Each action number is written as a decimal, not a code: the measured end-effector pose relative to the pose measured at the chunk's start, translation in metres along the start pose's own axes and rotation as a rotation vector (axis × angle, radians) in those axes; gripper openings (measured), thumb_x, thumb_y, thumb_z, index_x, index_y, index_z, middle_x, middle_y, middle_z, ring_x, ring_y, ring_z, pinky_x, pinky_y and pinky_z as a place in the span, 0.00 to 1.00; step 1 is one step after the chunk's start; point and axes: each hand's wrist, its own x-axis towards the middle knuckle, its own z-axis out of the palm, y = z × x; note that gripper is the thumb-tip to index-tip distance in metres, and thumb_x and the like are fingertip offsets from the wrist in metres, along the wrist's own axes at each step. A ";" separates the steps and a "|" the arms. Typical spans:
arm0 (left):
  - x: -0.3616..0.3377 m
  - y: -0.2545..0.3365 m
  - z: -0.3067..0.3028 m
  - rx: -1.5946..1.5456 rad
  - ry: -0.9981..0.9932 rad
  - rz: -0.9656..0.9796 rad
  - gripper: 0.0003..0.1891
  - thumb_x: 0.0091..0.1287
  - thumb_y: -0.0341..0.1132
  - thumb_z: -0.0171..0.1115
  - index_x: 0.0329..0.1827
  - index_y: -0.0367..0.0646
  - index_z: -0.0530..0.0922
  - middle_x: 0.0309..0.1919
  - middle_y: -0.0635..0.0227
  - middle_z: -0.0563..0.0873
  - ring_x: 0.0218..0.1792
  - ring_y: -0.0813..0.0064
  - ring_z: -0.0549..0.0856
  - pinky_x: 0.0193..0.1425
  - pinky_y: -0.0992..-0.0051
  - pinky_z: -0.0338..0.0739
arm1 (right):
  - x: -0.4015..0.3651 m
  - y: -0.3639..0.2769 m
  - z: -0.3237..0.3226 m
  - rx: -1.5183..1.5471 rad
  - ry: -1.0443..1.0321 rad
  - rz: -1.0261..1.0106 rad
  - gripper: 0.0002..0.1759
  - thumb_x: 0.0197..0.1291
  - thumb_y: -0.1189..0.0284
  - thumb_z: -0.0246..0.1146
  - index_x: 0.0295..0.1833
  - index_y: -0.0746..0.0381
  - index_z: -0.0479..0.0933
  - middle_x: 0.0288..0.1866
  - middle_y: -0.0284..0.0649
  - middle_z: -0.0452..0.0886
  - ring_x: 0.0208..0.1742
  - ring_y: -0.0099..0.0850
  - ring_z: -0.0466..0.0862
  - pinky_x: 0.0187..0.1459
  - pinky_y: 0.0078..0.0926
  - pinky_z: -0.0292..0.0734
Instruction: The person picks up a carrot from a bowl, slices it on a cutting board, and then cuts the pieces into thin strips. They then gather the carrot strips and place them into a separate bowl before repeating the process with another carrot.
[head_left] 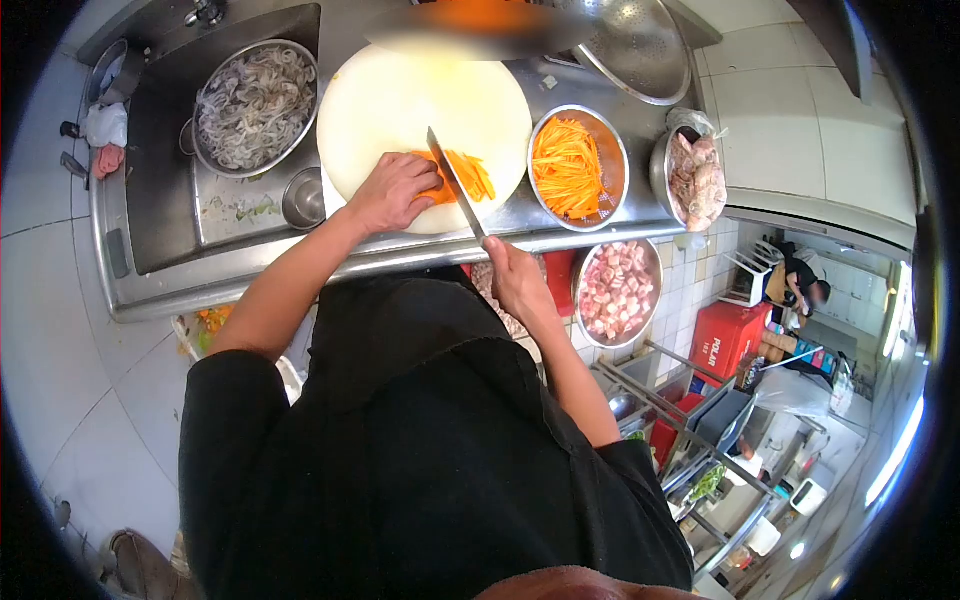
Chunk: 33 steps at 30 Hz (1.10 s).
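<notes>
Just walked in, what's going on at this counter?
Someone's left hand is holding carrot pieces on a round board, with the knife in their right hand laid across the carrot. Thin orange strips sit in the colander beside the board. Diced meat is in a bowl lower down.

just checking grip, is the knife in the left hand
No, the right hand grips the knife, while the left hand rests on orange pieces.
</notes>
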 end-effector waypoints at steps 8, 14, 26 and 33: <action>0.003 0.002 -0.006 -0.045 -0.027 -0.053 0.14 0.67 0.40 0.69 0.52 0.45 0.85 0.52 0.63 0.84 0.60 0.57 0.81 0.67 0.57 0.70 | 0.012 -0.001 0.006 0.008 0.041 -0.048 0.32 0.85 0.50 0.46 0.59 0.68 0.83 0.51 0.70 0.85 0.59 0.69 0.82 0.60 0.60 0.76; -0.004 0.003 0.005 -0.095 0.016 -0.047 0.13 0.67 0.40 0.69 0.50 0.44 0.85 0.51 0.62 0.85 0.58 0.56 0.82 0.67 0.57 0.70 | 0.009 0.018 0.020 -0.020 0.033 -0.117 0.34 0.85 0.50 0.46 0.59 0.70 0.83 0.52 0.72 0.84 0.60 0.69 0.81 0.61 0.60 0.76; -0.006 -0.002 -0.012 0.001 -0.056 -0.028 0.13 0.67 0.36 0.68 0.53 0.44 0.83 0.54 0.62 0.82 0.61 0.57 0.79 0.68 0.56 0.70 | 0.007 -0.004 0.005 0.022 -0.032 0.040 0.38 0.84 0.45 0.44 0.59 0.70 0.83 0.50 0.70 0.85 0.58 0.66 0.84 0.60 0.55 0.76; -0.005 -0.006 -0.006 -0.008 -0.048 -0.029 0.14 0.67 0.36 0.67 0.54 0.44 0.83 0.54 0.60 0.81 0.61 0.55 0.79 0.68 0.55 0.70 | 0.005 -0.001 0.017 -0.037 0.005 -0.021 0.36 0.85 0.46 0.44 0.59 0.68 0.83 0.53 0.69 0.84 0.63 0.68 0.80 0.63 0.60 0.74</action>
